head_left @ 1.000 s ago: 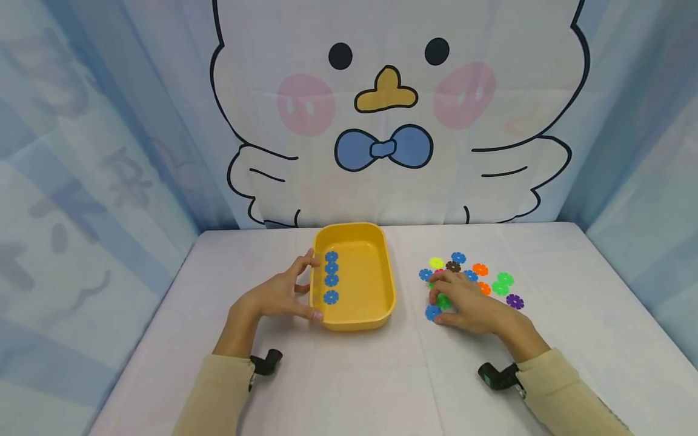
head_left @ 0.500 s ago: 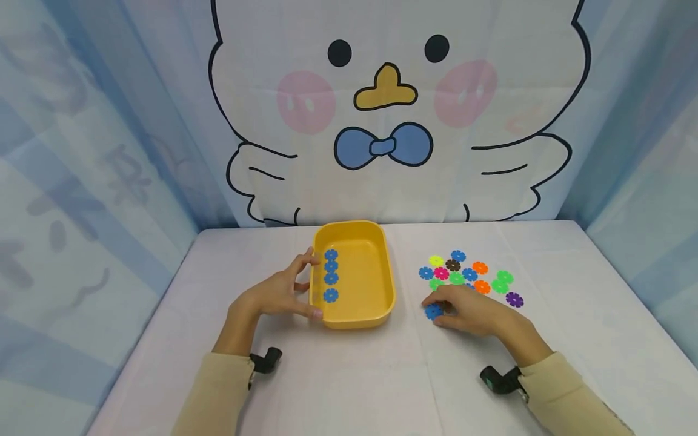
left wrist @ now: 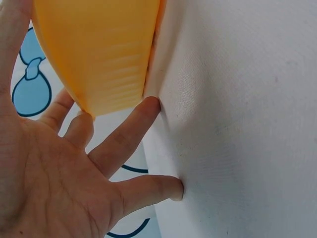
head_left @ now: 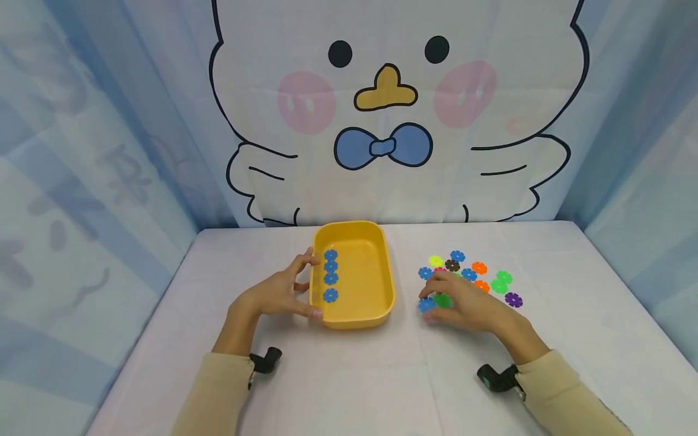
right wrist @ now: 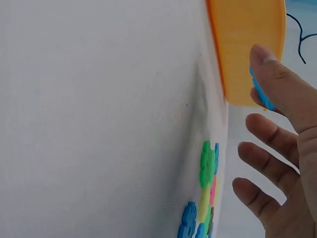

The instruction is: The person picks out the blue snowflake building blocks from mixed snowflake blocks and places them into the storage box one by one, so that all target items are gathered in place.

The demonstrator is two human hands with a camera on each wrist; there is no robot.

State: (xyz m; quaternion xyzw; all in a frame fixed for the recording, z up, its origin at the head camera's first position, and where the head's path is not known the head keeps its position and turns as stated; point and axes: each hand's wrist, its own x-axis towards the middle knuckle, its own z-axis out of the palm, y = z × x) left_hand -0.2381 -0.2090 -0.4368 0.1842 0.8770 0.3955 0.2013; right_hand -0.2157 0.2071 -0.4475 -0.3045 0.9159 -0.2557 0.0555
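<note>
My right hand (head_left: 463,301) pinches a blue flower-shaped plastic disc (head_left: 426,304) between thumb and index finger. In the right wrist view this blue disc (right wrist: 261,90) shows edge-on behind the thumb, with the other fingers loosely bent. At the left side of the yellow tray (head_left: 362,278), my left hand (head_left: 280,295) holds the rim with thumb and index finger. The left wrist view shows its ring and little fingers stretched toward the tabletop, below the tray's wall (left wrist: 99,54). Inside the tray, several blue discs (head_left: 331,278) stand in a column along the left side.
Loose discs lie around and beyond my right hand: a yellow one (head_left: 435,260), a brown one (head_left: 452,265), orange ones (head_left: 479,267), green ones (head_left: 499,286) and a purple one (head_left: 514,300). A printed cloth backdrop (head_left: 382,194) hangs at the table's far edge.
My right hand has shifted slightly left and away from me, with the blue disc between its fingers; a green disc shows behind it again. The left hand and tray have stayed put.
</note>
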